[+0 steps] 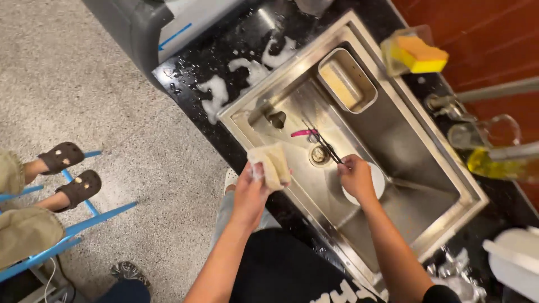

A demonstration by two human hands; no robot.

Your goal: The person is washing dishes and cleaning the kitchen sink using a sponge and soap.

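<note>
My left hand point(252, 188) grips a soapy beige sponge cloth point(272, 164) above the near rim of the steel sink point(393, 132). My right hand point(355, 177) is inside the sink, closed on thin dark utensils point(324, 143) that reach across the drain point(319, 155). A white plate point(377, 180) lies under that hand on the sink floor. A pink-handled item point(303, 133) lies beside the utensils.
Foam patches point(236, 78) sit on the black counter. A yellow sponge point(420, 54) rests in a holder behind the sink, near a tap point(483, 92) and a soap bottle point(494, 163). Another person's slippered feet point(70, 171) rest on a blue stool at left.
</note>
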